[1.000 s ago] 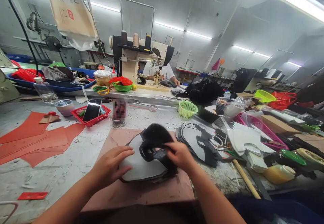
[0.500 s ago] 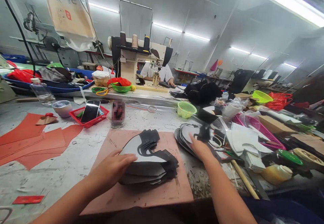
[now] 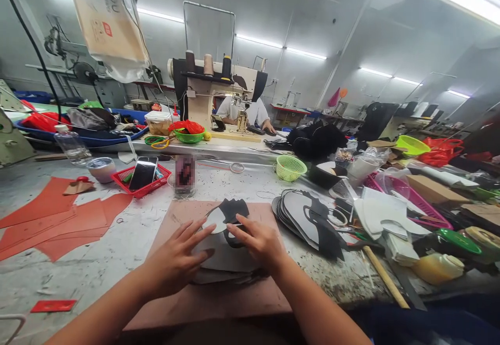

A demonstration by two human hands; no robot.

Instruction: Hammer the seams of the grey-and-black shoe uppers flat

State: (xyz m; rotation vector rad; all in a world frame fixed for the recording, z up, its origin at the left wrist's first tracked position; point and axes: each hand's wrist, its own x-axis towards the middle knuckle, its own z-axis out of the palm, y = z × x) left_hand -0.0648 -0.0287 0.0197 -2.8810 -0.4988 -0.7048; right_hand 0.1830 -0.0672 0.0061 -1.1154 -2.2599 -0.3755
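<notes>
A stack of cut shoe-upper-like pieces (image 3: 219, 259), pale grey with black parts, lies on a pinkish board (image 3: 187, 303) in front of me. My left hand (image 3: 182, 248) rests on the stack's left side, its fingers spread. From the right, my right hand (image 3: 260, 241) reaches over the black part of the top piece, fingers stretched and apart. Neither hand grips anything. Beside the board, on the right, a second pile of the same pieces (image 3: 299, 215) is fanned out, untouched. The hands hide part of the near stack.
Orange-red sheets (image 3: 74, 225) and a red basket (image 3: 142, 181) with a phone lie left. Beyond are a green basket (image 3: 290, 168) and a sewing machine (image 3: 207, 95), a person behind it. A wooden-handled tool (image 3: 385, 277), jars and a pink crate (image 3: 410, 202) crowd the right.
My right hand has moved left from the right-hand pile onto the near stack; a piece it held now lies on that pile. My left hand's fingers have spread.
</notes>
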